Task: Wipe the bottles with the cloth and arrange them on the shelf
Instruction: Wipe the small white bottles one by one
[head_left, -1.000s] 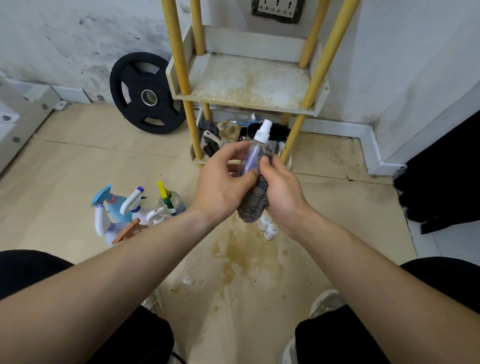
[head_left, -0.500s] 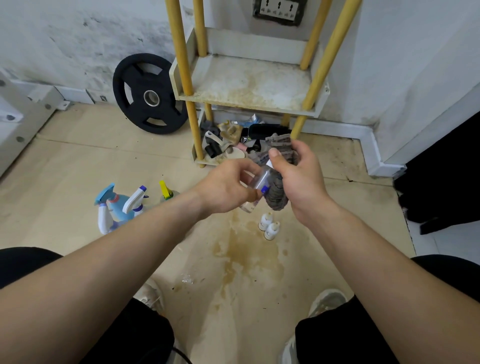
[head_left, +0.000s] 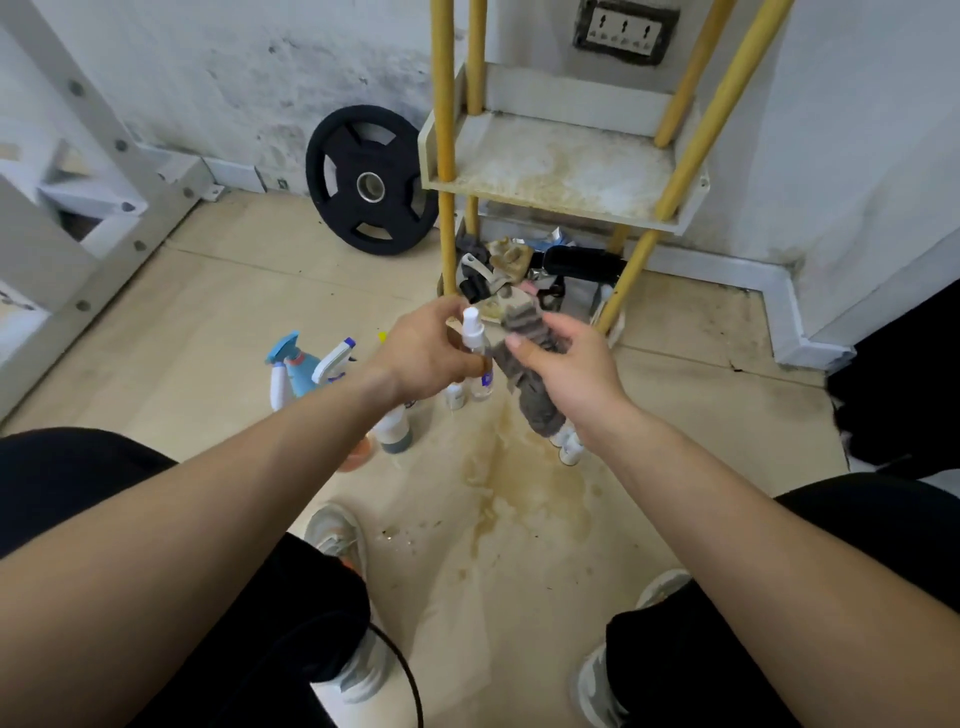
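Note:
My left hand holds a small clear spray bottle with a white cap, upright, in front of me. My right hand grips a grey cloth that hangs down just right of the bottle, touching it. The shelf with yellow posts stands behind; its stained middle tier is bare. On the floor to the left stand several spray bottles, partly hidden by my left arm. Two small white bottles stand on the floor under my right wrist.
A black weight plate leans on the wall left of the shelf. The shelf's bottom tier holds clutter. A white metal frame stands at the left. The floor shows a brown stain. My knees and shoes are at the bottom.
The bottle went from tilted, wrapped by the cloth, back to upright in my left hand. My right hand drew the cloth off to the right side. The view shifted left.

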